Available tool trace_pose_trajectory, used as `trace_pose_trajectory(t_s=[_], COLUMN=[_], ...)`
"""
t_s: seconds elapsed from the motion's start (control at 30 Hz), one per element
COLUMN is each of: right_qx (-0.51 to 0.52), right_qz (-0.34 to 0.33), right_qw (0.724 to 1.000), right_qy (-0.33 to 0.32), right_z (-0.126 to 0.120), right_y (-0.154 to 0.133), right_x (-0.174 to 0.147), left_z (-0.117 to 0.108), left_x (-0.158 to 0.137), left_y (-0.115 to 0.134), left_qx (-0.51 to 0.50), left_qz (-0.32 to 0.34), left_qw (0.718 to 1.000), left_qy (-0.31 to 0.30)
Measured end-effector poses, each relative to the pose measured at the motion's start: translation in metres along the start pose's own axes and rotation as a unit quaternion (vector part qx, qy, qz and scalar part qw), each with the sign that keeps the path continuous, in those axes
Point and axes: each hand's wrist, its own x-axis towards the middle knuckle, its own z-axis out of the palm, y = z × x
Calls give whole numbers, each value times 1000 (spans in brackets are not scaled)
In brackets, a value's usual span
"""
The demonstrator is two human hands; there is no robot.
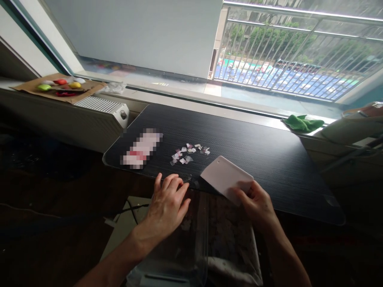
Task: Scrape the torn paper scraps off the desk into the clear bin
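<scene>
My right hand [257,206] grips a white flat plastic card [225,176] by its near corner, at the front edge of a black table [269,155]. The card tilts toward a small scatter of several pale paper scraps [188,153] lying just beyond it to the left. My left hand [167,205] rests palm down at the table's front edge, fingers spread and holding nothing, just below the scraps. A blurred white and red item [142,149] lies to the left of the scraps.
A clear plastic bin [191,243] with a bag in it sits under the table edge between my arms. A green cloth [302,122] lies on the window ledge. A white radiator [101,107] and a cardboard sheet [32,88] with coloured pieces stand at left.
</scene>
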Motion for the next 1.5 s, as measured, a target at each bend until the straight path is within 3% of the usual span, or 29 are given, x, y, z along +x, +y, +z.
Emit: trace_pose_trajectory(t_s=[0.27,0.5,0.6,0.67,0.8,1.0,1.13,1.27,1.5], right_qx=[32,1,-2,-7,-85,-196,-236,-264,-268], right_qz=[16,-5,-22,-36,-87,-180,-171,-161,-194], right_qw=[997,1000,997,996,992,964,954,951,944], right_qy=[-70,-30,-70,-81,-34,-16,-67,-23,-13], right_z=[12,4,7,12,25,47,28,5,15], right_y=[1,-3,-10,-17,-31,-41,-43,-47,-46], right_x=[-15,-16,-18,-17,2,27,23,17,22], left_z=[-1,-7,-9,-11,-13,-13,-14,-13,-11], left_x=[-4,-15,-15,-14,-14,-20,-22,-21,-18], left_y=[0,-7,-10,-12,-16,-19,-22,-24,-22], left_qx=[-13,-6,-8,-5,3,-3,-2,-4,0], left_qz=[-3,-29,-38,-47,-63,-79,-86,-83,-74], left_qw=[1000,1000,999,999,998,997,996,996,997], left_qy=[-4,3,6,15,22,23,17,10,14])
